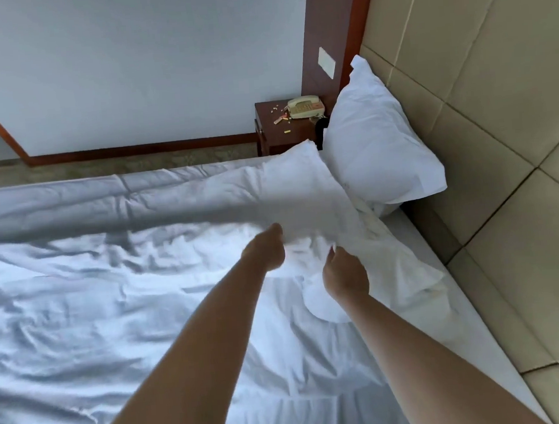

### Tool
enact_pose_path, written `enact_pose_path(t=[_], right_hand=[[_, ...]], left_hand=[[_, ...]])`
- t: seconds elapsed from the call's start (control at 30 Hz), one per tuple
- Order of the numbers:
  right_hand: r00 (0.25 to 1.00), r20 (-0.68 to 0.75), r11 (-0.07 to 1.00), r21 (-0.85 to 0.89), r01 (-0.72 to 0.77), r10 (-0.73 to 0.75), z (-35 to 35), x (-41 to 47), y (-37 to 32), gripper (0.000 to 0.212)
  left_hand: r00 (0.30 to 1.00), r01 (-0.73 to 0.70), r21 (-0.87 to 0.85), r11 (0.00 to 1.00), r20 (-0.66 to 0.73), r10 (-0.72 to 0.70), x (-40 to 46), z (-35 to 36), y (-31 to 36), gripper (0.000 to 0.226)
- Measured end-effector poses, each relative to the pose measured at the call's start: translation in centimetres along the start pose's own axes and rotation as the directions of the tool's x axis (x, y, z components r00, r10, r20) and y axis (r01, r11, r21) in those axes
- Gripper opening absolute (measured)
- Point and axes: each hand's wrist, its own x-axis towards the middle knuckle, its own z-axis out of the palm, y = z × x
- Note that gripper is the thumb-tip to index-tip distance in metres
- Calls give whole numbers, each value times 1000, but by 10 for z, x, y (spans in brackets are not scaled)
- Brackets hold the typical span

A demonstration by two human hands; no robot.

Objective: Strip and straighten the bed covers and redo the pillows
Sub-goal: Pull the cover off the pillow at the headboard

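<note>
A white duvet cover (110, 292) lies crumpled over most of the bed. My left hand (266, 249) grips its raised top edge, which is lifted and blurred. My right hand (343, 277) grips the same white fabric a little to the right, near the head end. One white pillow (376, 144) leans against the padded headboard (483, 95). A second white pillow or bundle of fabric (399, 262) lies flat behind my right hand, partly hidden by the lifted cover. The bare white mattress sheet (474, 323) shows along the headboard side.
A dark wooden nightstand (272, 135) stands beyond the far side of the bed with a beige telephone (306, 106) and small scattered bits on it. Behind it are a white wall, a wooden panel with a switch plate (326, 61) and carpet.
</note>
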Motion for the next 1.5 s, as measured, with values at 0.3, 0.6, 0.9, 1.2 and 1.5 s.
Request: enact_pose_path(t=[0.3,0.6,0.9,1.2,1.5], right_hand=[[978,-154,990,-7,141,-141,-5,21,-15,36],[951,229,933,-246,265,-209,-32,45,-20,68],[918,364,942,-223,251,-158,-21,-20,-5,67],[904,360,950,-122,289,-229,-68,-129,-12,66],[865,338,882,-163,442,-371,-101,-245,3,60]], left_hand=[[962,-43,-229,973,-274,-22,5,0,0,35],[998,-45,207,977,-28,52,-5,-30,-3,83],[997,-20,311,950,75,-3,-64,3,-9,60],[998,-62,348,935,-9,70,-165,-19,3,58],[994,52,307,950,-111,-18,-313,-28,-9,52]])
